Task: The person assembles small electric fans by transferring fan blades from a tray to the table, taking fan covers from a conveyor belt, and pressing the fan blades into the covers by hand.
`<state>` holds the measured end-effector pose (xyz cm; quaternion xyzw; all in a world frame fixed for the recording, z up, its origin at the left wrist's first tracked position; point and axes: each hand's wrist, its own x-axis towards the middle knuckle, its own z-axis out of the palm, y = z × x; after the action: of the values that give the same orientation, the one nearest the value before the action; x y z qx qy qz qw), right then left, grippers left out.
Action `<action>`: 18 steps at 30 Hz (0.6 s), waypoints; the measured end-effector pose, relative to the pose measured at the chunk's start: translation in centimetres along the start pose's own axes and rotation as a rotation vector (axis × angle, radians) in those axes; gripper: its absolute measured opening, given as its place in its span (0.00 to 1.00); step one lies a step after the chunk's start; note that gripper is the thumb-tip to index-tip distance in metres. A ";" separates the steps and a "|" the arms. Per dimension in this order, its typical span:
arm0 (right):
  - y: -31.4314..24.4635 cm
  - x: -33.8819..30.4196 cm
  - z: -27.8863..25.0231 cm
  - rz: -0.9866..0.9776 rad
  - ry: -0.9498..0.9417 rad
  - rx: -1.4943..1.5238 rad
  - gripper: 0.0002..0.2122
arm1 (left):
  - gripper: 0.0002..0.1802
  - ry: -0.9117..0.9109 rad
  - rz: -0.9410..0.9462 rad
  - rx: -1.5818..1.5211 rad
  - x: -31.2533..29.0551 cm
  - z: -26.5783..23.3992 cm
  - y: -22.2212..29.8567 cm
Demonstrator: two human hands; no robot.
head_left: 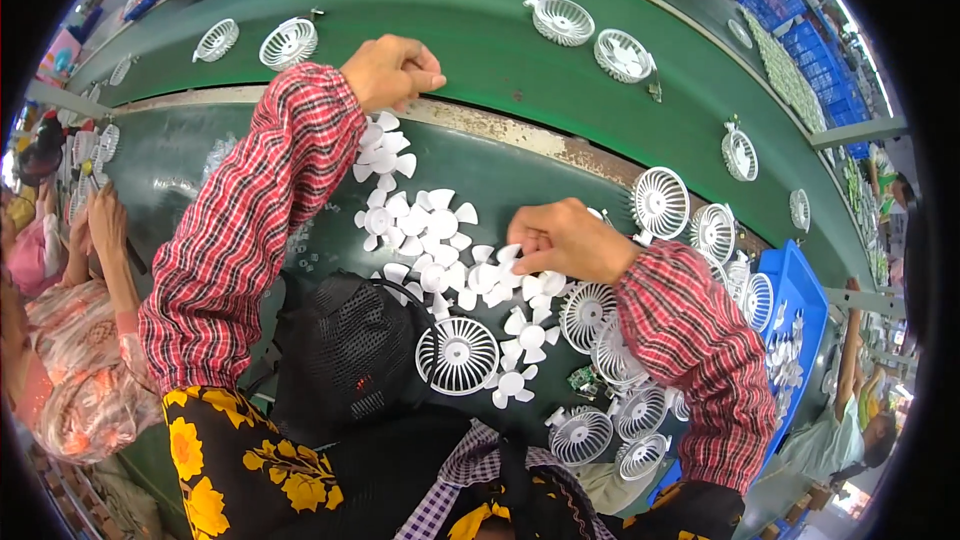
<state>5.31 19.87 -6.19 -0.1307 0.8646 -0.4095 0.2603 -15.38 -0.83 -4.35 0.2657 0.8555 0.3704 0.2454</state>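
My left hand (390, 73) hovers over the near edge of the green conveyor belt, its fingers curled together and no object showing in them. Below it, a small stack of white fan blades (380, 152) lies on the work surface. My right hand (572, 238) reaches into the heap of loose white fan blades (440, 224), thumb and fingers pinched on one fan blade (508, 270). Close to my body a round white fan grille (456, 354) lies face up. More fan housings (588, 316) crowd beneath my right forearm, near a small green circuit board (583, 377).
The green conveyor belt (470, 70) runs across the far side, carrying several fan housings (562, 20). A blue tray (800, 285) with small white parts stands at the right. A black mesh object (350, 350) sits before me. Another person's hands (103, 225) work at the left.
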 end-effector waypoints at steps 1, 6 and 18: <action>0.7 -0.1 -0.2 -0.044 0.077 0.122 0.10 | 0.13 -0.019 0.006 -0.002 -0.6 0.0 -0.3; -0.1 0.4 -3.2 0.115 0.000 0.308 0.06 | 0.14 -0.047 0.039 -0.079 -2.3 -0.4 -1.4; 3.0 5.8 -3.0 -0.023 0.561 -0.313 0.10 | 0.12 -0.297 0.137 0.410 -6.2 5.8 -1.2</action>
<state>-1.27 21.15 -8.94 -0.0609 0.9535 -0.2948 -0.0163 -7.54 -2.59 -7.33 0.4187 0.8474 0.1618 0.2836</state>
